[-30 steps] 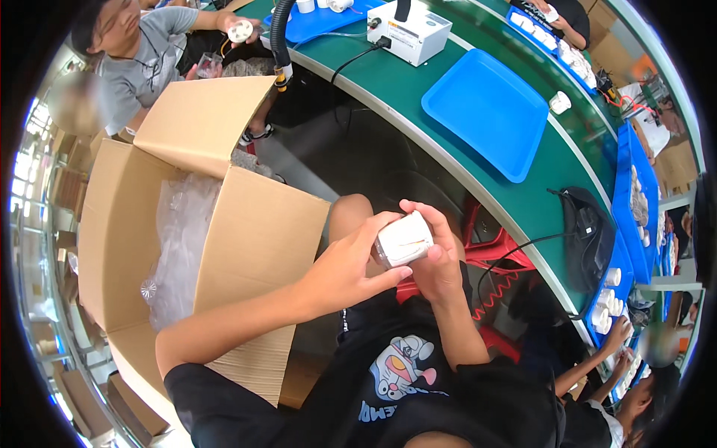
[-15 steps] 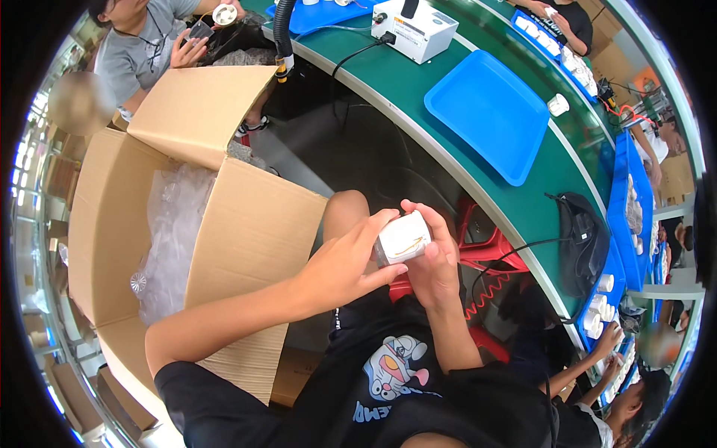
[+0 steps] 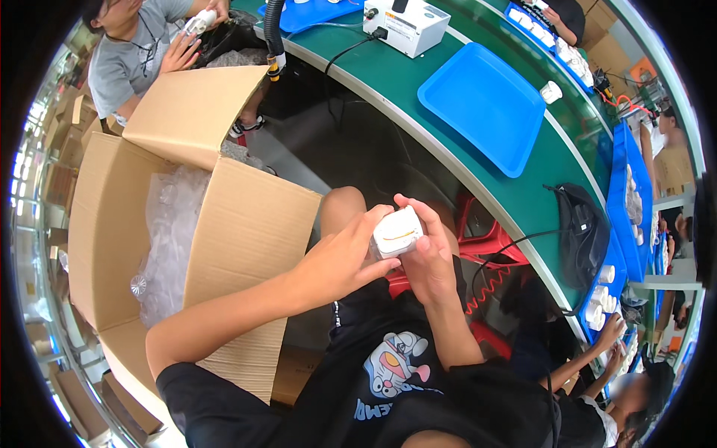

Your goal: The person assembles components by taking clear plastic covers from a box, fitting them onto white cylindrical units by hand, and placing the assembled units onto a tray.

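Observation:
Over my lap I hold a small white plastic housing (image 3: pixel 396 226) with a thin gold-orange wire across its face. A clear, see-through part shows along its lower edge. My left hand (image 3: pixel 345 252) is closed on its left side, thumb below and fingers above. From the right, my right hand (image 3: pixel 431 257) grips it with fingers behind and thumb at the lower right corner. The underside of the housing is hidden by my hands.
An open cardboard box (image 3: pixel 250 224) with clear plastic pieces (image 3: pixel 173 231) stands at my left. A blue tray (image 3: pixel 485 108) lies on the green table (image 3: pixel 407 86), near a white device (image 3: pixel 405 26) and a black bag (image 3: pixel 584 235). A red stool (image 3: pixel 489 246) sits under the edge. Other people work around.
The housing has tilted slightly in my hands, so its wired face sits differently and more of the clear lower part shows. At the upper left, another person's hands have moved closer together.

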Available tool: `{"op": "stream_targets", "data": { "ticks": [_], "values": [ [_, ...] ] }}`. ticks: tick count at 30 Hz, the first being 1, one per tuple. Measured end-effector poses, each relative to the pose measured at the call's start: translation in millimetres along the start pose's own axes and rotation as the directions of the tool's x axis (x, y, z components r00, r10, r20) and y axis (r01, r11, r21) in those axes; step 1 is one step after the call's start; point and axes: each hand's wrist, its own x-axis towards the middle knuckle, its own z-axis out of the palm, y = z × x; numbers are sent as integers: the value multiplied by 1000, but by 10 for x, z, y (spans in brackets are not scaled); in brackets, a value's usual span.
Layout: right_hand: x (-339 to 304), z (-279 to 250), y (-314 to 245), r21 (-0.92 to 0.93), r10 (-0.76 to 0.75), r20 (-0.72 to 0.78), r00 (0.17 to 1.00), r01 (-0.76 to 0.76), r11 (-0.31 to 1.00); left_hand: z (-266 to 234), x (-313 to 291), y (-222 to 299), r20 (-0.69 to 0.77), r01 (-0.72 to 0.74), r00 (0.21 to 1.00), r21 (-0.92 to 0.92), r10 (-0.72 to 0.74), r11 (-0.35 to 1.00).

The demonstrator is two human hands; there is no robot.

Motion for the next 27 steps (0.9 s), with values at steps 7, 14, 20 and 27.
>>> {"op": "stream_targets", "data": {
  "ticks": [7, 14, 20, 27],
  "values": [
    [25, -32, 75, 49, 28, -3, 1000, -28, 998, 26, 4, -68, -12, -8, 1000, -37, 7, 999],
    [9, -18, 88, 45, -3, 9, 1000, 2, 999, 51, 1, -43, 33, 2, 999, -163, 3, 987],
    [7, 51, 67, 73, 10, 15, 1000, -11, 997, 119, -25, -153, 3, -20, 1000, -190, 21, 982],
    [0, 205, 112, -51, -16, -49, 999, 13, 999, 150, -45, -145, -54, -21, 998, -77, 17, 997]
  ]
}}
